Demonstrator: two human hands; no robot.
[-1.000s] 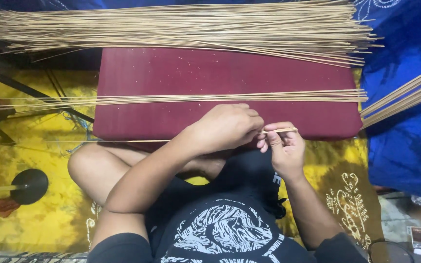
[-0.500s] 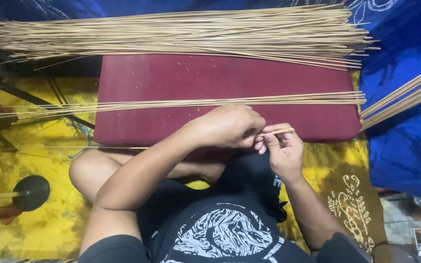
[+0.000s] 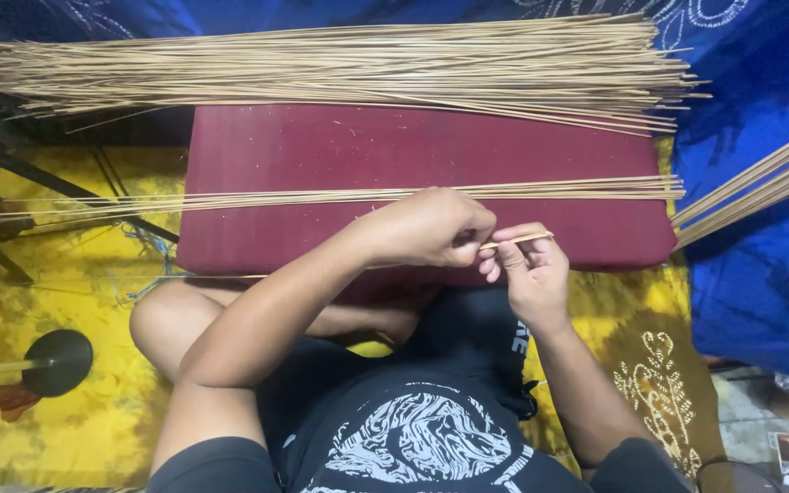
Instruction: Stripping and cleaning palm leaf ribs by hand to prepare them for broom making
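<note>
We sit cross-legged behind a dark red cushion (image 3: 413, 155), and both our hands work on one thin stick (image 3: 515, 240) near its front edge. Our left hand (image 3: 431, 228) is closed in a fist over the stick, and our right hand (image 3: 527, 269) pinches its free end between thumb and fingertips, so both grips are clamped on this same stick. The stick lies almost level, and its pale tip points to the right, a little past the right thumb. We judge that the step in hand is treating one stick at its end, perhaps peeling or splitting it, but the fingers hide the exact action and we cannot be sure. Just behind the hands a thin row of sticks (image 3: 340, 194) lies across the cushion, and a much bigger bundle (image 3: 321, 64) rests along its far edge. More sticks (image 3: 760, 187) lean in from the right over a blue cloth (image 3: 760, 100). The next move, as we see it, calls for a firm left hold while the right fingers pull along the stick without bending it.
</note>
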